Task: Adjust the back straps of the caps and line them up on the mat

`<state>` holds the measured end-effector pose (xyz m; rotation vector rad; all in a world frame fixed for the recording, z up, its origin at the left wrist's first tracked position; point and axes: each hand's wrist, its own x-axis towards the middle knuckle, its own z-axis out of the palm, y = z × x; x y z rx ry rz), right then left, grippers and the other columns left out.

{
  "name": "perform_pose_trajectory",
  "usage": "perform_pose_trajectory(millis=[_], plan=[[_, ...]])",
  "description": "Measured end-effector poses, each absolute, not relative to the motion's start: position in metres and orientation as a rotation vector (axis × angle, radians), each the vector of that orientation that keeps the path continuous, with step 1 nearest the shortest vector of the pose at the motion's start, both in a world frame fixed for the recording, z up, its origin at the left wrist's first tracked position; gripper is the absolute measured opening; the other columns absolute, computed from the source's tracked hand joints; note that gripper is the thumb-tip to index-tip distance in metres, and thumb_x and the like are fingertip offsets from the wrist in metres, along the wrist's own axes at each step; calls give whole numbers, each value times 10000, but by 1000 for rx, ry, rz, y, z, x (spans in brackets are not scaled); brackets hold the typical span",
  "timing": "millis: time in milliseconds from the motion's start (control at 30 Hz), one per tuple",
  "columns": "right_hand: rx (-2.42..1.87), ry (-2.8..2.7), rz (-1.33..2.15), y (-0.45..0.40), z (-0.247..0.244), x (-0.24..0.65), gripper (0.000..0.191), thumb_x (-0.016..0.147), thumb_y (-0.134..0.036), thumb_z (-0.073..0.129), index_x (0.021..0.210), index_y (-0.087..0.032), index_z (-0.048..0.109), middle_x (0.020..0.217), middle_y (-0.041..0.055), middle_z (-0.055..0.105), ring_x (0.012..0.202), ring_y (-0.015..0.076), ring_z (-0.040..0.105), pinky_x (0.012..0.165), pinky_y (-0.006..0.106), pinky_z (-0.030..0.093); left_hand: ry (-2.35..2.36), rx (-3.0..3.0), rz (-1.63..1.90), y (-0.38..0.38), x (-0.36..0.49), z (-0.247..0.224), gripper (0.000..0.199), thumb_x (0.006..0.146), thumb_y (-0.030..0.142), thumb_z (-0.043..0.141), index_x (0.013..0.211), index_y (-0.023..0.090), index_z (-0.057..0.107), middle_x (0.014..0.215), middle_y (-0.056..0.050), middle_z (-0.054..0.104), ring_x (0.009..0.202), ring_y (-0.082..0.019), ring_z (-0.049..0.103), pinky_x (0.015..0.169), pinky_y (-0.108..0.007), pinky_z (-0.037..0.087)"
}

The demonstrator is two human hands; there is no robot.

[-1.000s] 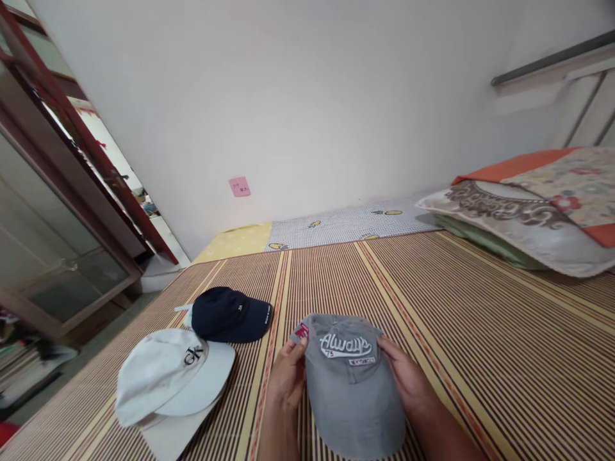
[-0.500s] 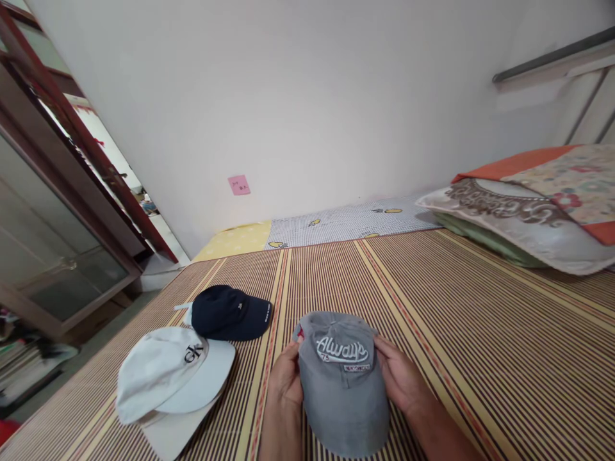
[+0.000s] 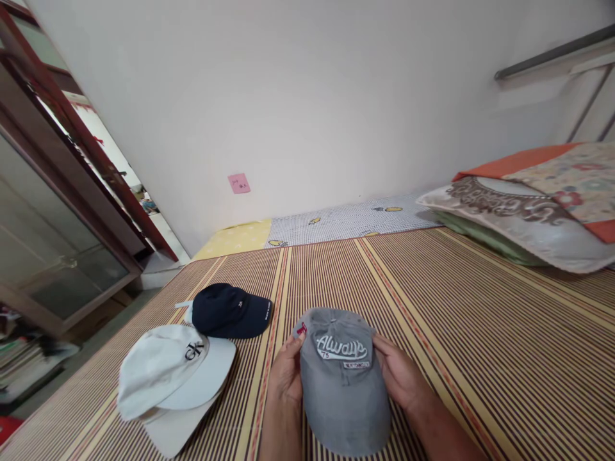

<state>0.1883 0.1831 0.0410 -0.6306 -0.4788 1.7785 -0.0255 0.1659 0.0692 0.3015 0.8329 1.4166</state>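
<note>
A grey cap (image 3: 343, 390) with "Always" stitched on its front is held at the lower middle, its brim towards me. My left hand (image 3: 287, 371) grips its left side, with the thumb beside a small red mark. On the other side my right hand (image 3: 396, 371) holds the cap's edge. Fingers under the cap are hidden. To the left lies a white cap (image 3: 158, 368) with dark letters, on top of another pale cap (image 3: 180, 430) whose brim sticks out below. A navy cap (image 3: 230, 310) rests just behind them, with something light under its left edge.
The caps are on a striped mat (image 3: 446, 307). Cushions (image 3: 514, 224) and an orange-edged floral cloth (image 3: 586, 186) lie at the right. Behind the mat is a white wall (image 3: 336, 96) with a pink note (image 3: 239, 183). A glass-panelled cabinet (image 3: 67, 262) stands at the left.
The grey cap is tipped slightly, so a bit more of its crown and red mark shows. Both hands keep their hold. The other caps have stayed in place.
</note>
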Motion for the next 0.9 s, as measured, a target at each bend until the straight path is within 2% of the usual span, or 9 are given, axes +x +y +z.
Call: perform_pose_trajectory(millis=[267, 333, 433, 533, 633, 733, 833, 900], plan=[[-631, -446, 1766, 184, 39, 189, 359, 713, -329, 884, 1059, -260, 817, 1108, 58, 831, 1281, 354, 664, 1124, 494, 512, 852, 266, 1390, 169, -27, 68, 172, 820, 26, 715, 945, 130, 772, 770, -62, 810, 686, -189, 768, 831, -309, 613], [-619, -462, 1779, 185, 38, 190, 358, 724, -325, 875, 1067, -243, 813, 1106, 66, 831, 1277, 346, 667, 1121, 489, 513, 852, 280, 1377, 170, -26, 69, 155, 826, 22, 692, 911, 125, 770, 747, -61, 803, 668, -184, 762, 789, -290, 616], [-642, -531, 1748, 185, 36, 191, 304, 726, -336, 872, 1004, -227, 816, 1074, 77, 834, 1264, 344, 673, 1121, 487, 507, 862, 306, 1383, 170, -27, 69, 134, 811, 15, 680, 856, 108, 764, 726, -68, 793, 627, -169, 744, 693, -248, 604], [-719, -610, 1663, 187, 38, 192, 300, 651, -389, 919, 875, -220, 813, 1007, 90, 838, 1225, 359, 690, 1107, 491, 514, 869, 338, 1400, 169, -30, 72, 174, 756, -7, 687, 875, 92, 768, 743, -71, 794, 610, -156, 726, 637, -224, 584], [-750, -666, 1594, 187, 51, 196, 332, 617, -415, 936, 853, -218, 811, 989, 90, 837, 1191, 358, 704, 1082, 490, 525, 846, 422, 1443, 164, -31, 87, 143, 772, 99, 755, 914, 107, 768, 775, -57, 792, 626, -144, 712, 613, -212, 561], [-764, -768, 1475, 185, 73, 205, 326, 658, -355, 922, 939, -222, 820, 1028, 80, 832, 1176, 338, 706, 1067, 466, 526, 779, 630, 1539, 155, -26, 110, 274, 820, 313, 813, 1028, 144, 755, 952, -80, 804, 821, -187, 743, 740, -258, 572], [-811, -914, 1280, 183, 91, 217, 323, 675, -331, 907, 966, -218, 822, 1009, 87, 829, 1133, 333, 716, 1012, 437, 546, 745, 842, 1607, 149, -21, 123, 359, 804, 335, 838, 1106, 177, 724, 1078, -91, 786, 990, -228, 726, 891, -318, 539], [-868, -1040, 1175, 185, 95, 224, 294, 709, -375, 873, 948, -211, 820, 956, 97, 825, 1075, 333, 730, 949, 429, 566, 805, 952, 1603, 150, -21, 121, 330, 806, 329, 821, 1083, 184, 715, 1036, -74, 778, 971, -218, 711, 894, -318, 516]])
